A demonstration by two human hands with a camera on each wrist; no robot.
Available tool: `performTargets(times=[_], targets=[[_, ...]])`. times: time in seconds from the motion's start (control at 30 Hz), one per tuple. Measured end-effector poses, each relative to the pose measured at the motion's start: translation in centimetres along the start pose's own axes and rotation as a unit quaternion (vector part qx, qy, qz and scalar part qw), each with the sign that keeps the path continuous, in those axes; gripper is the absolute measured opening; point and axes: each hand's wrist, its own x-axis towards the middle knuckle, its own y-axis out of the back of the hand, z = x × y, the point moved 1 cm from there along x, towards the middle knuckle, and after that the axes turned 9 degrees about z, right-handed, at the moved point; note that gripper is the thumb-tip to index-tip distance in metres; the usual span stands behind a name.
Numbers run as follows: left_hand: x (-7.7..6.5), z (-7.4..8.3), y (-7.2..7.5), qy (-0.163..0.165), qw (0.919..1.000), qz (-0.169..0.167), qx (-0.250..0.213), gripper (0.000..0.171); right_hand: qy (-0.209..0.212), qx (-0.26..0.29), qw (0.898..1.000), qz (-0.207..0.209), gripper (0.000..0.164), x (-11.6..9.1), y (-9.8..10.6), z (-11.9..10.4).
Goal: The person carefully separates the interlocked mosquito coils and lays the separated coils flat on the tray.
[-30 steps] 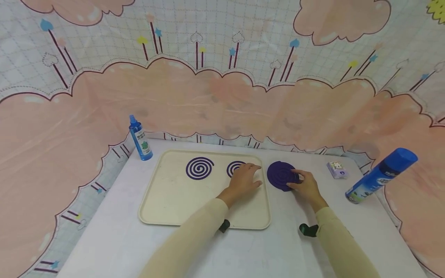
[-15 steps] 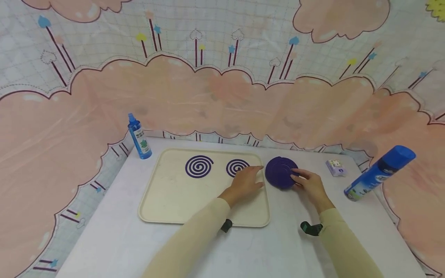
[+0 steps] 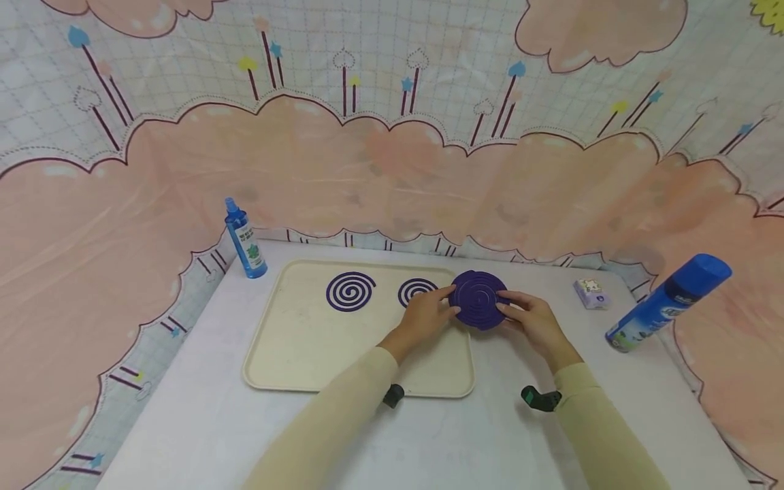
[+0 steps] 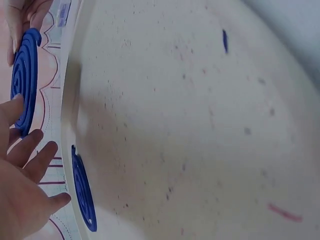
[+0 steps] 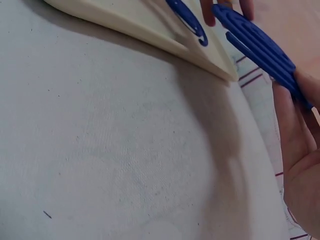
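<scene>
A stack of dark blue mosquito coils is held up over the right edge of the cream tray. My right hand pinches its right side between thumb and fingers. At the opposite rim my left hand grips it, the thumb on the near face in the left wrist view. Several layers show along the edge of the stack in the right wrist view. Two single coils lie on the tray: one spiral left of centre, and a second coil partly hidden behind my left hand.
A blue spray bottle stands past the tray's back left corner. On the right are a small purple box and a tall blue aerosol can. A printed curtain closes off the back of the white table.
My right hand has lifted the coil stack and brought it left from the table to the tray's edge. My left hand, earlier free over the tray, now grips the stack's left rim.
</scene>
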Motion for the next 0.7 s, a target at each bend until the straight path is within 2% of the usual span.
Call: performTargets(times=[0.13, 0.23, 0.5, 0.63, 0.7], targets=[[0.1, -0.4, 0.7, -0.004, 0.9993, 0.015, -0.033, 0.049, 0.002, 0.017, 1.0, -0.004, 0.044, 0.0, -0.5, -0.2], [0.1, -0.8, 1.1, 0.0, 0.9984, 0.014, -0.055, 0.05, 0.006, 0.025, 1.0, -0.012, 0.044, -0.1, -0.9, -0.4], [0.5, -1.7, 1.9, -0.001, 0.9962, 0.039, -0.078, 0.05, 0.025, 0.035, 0.999, -0.027, 0.051, 0.1, -2.0, -1.1], [0.5, -2.0, 2.5, 0.023, 0.9923, 0.048, -0.112, 0.051, 0.036, 0.032, 0.998, -0.034, 0.053, 0.3, -2.7, -1.7], [0.5, -2.0, 2.9, 0.046, 0.9871, 0.054, -0.143, 0.051, 0.04, 0.035, 0.998, -0.039, 0.053, 0.4, -3.0, -2.0]])
